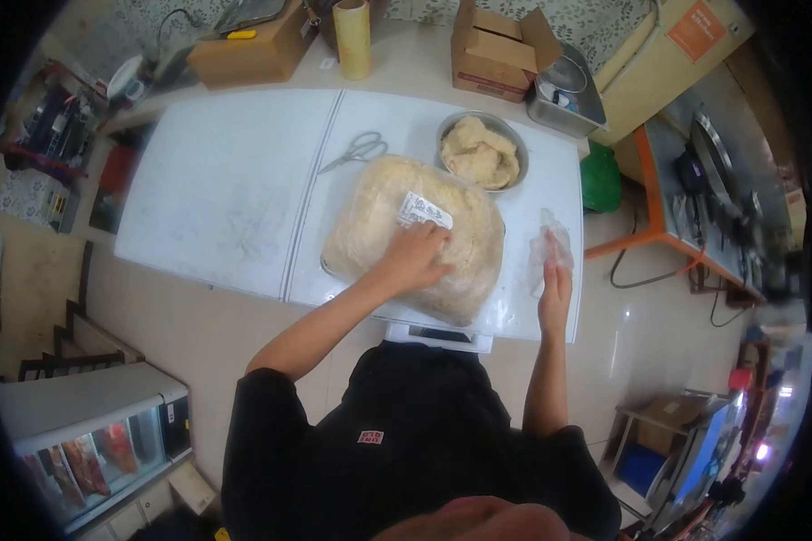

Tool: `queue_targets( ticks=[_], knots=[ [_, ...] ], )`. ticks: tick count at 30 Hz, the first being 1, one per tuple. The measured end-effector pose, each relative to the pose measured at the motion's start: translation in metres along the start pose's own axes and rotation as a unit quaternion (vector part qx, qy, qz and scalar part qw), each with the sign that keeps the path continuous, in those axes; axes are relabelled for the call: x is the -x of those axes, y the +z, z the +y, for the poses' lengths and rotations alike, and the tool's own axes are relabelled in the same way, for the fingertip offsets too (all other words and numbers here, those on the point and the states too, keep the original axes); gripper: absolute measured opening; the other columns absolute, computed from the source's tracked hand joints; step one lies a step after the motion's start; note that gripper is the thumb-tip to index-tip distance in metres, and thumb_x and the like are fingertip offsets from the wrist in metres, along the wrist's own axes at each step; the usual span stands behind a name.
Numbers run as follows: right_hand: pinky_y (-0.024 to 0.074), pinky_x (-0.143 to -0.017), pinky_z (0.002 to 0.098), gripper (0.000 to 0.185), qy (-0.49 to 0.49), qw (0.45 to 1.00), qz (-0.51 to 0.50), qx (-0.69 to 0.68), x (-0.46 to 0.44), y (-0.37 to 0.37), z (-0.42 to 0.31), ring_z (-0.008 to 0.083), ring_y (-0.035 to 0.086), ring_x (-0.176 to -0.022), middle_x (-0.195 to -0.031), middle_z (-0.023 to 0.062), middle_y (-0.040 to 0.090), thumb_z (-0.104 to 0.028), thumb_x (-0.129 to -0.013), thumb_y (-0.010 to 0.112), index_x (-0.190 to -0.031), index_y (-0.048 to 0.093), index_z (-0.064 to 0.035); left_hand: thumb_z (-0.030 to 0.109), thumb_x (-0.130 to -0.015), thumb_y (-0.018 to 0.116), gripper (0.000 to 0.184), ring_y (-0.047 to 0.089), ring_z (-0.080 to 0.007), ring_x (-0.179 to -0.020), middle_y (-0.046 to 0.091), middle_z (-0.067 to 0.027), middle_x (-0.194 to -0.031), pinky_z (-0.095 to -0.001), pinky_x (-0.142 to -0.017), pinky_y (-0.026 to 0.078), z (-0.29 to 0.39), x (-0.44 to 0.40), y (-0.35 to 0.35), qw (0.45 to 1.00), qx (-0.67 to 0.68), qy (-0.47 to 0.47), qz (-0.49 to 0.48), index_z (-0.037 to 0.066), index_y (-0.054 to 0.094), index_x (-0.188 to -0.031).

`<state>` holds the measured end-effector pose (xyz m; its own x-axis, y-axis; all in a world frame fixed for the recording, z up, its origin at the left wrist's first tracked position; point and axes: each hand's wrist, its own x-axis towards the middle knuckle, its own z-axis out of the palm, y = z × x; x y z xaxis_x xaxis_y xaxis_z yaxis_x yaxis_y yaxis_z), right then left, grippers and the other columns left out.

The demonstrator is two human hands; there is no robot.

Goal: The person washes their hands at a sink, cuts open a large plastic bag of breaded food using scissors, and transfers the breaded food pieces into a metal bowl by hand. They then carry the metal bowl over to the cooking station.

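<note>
A big block of pale, shredded-looking food, wrapped in clear film, forms a bulky package (361,225) on the white table. A white label (425,210) with dark handwriting lies on its top. My left hand (417,259) rests on the package, fingertips at the label's lower edge and thumb spread away. At the table's right side, my right hand (557,281) holds crumpled clear plastic (543,243), its fingers partly covered by it. Behind the package stands a round metal bowl (522,171) with a pale, lumpy mass (480,151) inside. Scissors (356,151) lie left of the bowl.
The white table (216,198) has a seam left of the package. Along the back stand cardboard boxes (492,59), a roll of film (352,41) and a metal tray (568,104). An orange-framed stand (645,180) and a green bin (600,176) are to the right.
</note>
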<state>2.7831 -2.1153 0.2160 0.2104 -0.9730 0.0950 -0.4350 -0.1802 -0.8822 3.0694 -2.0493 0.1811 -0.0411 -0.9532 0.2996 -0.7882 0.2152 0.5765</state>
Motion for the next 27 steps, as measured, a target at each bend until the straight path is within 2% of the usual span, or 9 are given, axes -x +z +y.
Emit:
queue_targets(
  ticks=[6,12,16,18,21,23,25,26,27],
  knots=[
    [0.0284,-0.117,0.0345,0.045,-0.030,0.999,-0.012,-0.004,-0.009,0.003,0.000,0.0265,0.045,-0.139,-0.146,0.0167,0.055,-0.026,-0.109,0.042,-0.143,0.053,0.0018,0.022,-0.095,0.061,0.018,0.062,-0.0297,-0.094,0.061,-0.0129,-0.095,-0.0432,-0.085,0.045,-0.021,-0.019,0.033,0.996,-0.039,-0.050,-0.059,0.007,0.057,-0.105],
    [0.0241,-0.120,0.0404,0.045,-0.113,0.992,0.054,-0.031,-0.023,0.025,-0.012,0.0335,0.038,-0.145,-0.150,0.0224,0.049,-0.018,-0.105,0.045,-0.144,0.050,0.0048,0.020,-0.104,0.054,0.014,0.052,-0.0105,-0.090,0.056,-0.0014,-0.095,-0.0264,-0.083,0.043,-0.021,-0.019,-0.035,0.918,0.360,-0.142,0.089,0.007,0.056,-0.108],
    [0.0188,-0.123,0.0437,0.052,-0.159,0.967,-0.199,0.020,-0.029,0.106,-0.035,0.0356,0.031,-0.150,-0.155,0.0259,0.040,-0.023,-0.102,0.047,-0.148,0.044,0.0022,0.021,-0.103,0.055,0.016,0.053,-0.0115,-0.093,0.057,-0.0020,-0.098,-0.0280,-0.088,0.043,-0.011,-0.030,-0.048,0.889,0.429,-0.108,0.117,0.006,0.056,-0.110],
    [0.0233,-0.120,0.0471,0.049,-0.053,0.839,-0.506,0.192,-0.056,0.134,-0.065,0.0350,0.047,-0.138,-0.142,0.0251,0.054,-0.031,-0.103,0.045,-0.142,0.052,-0.0022,0.020,-0.103,0.055,0.015,0.054,-0.0143,-0.094,0.057,-0.0028,-0.099,-0.0293,-0.089,0.044,-0.011,-0.034,-0.045,0.901,0.408,-0.079,0.121,0.006,0.056,-0.109],
    [0.0371,-0.108,0.0509,0.044,-0.107,0.805,-0.518,0.268,-0.048,0.166,-0.057,0.0386,0.062,-0.114,-0.119,0.0228,0.067,-0.034,-0.102,0.044,-0.130,0.061,-0.0041,0.017,-0.102,0.054,0.014,0.056,-0.0201,-0.097,0.059,-0.0055,-0.101,-0.0326,-0.091,0.044,-0.012,-0.041,-0.033,0.945,0.313,-0.017,0.088,0.004,0.058,-0.107],
    [0.0429,-0.101,0.0510,0.043,-0.265,0.861,-0.408,0.146,-0.033,0.190,0.011,0.0415,0.064,-0.106,-0.113,0.0217,0.069,-0.033,-0.101,0.045,-0.126,0.063,-0.0033,0.015,-0.102,0.053,0.016,0.056,-0.0225,-0.104,0.060,-0.0071,-0.105,-0.0348,-0.094,0.045,-0.002,-0.046,-0.035,0.971,0.234,0.036,0.011,0.003,0.059,-0.109],
    [0.0478,-0.096,0.0502,0.042,-0.244,0.858,-0.429,0.140,-0.025,0.162,-0.002,0.0425,0.064,-0.105,-0.115,0.0212,0.069,-0.031,-0.099,0.048,-0.126,0.063,-0.0030,0.015,-0.100,0.055,0.017,0.057,-0.0279,-0.106,0.061,-0.0114,-0.111,-0.0377,-0.095,0.045,-0.007,-0.048,-0.025,0.973,0.215,0.039,-0.078,0.002,0.060,-0.110],
    [0.0498,-0.094,0.0494,0.041,-0.146,0.830,-0.502,0.194,-0.025,0.129,-0.048,0.0421,0.064,-0.107,-0.119,0.0213,0.068,-0.029,-0.099,0.050,-0.128,0.062,-0.0029,0.014,-0.099,0.055,0.018,0.058,-0.0305,-0.107,0.061,-0.0136,-0.114,-0.0391,-0.096,0.045,-0.011,-0.049,-0.019,0.971,0.202,0.040,-0.120,0.001,0.061,-0.110],
    [0.0496,-0.096,0.0480,0.039,-0.183,0.848,-0.469,0.165,-0.021,0.111,-0.050,0.0413,0.064,-0.108,-0.120,0.0207,0.068,-0.026,-0.099,0.053,-0.129,0.062,-0.0029,0.015,-0.100,0.055,0.019,0.058,-0.0311,-0.110,0.061,-0.0141,-0.117,-0.0398,-0.098,0.045,-0.016,-0.050,-0.011,0.966,0.206,0.036,-0.151,0.002,0.061,-0.113]
  ],
)
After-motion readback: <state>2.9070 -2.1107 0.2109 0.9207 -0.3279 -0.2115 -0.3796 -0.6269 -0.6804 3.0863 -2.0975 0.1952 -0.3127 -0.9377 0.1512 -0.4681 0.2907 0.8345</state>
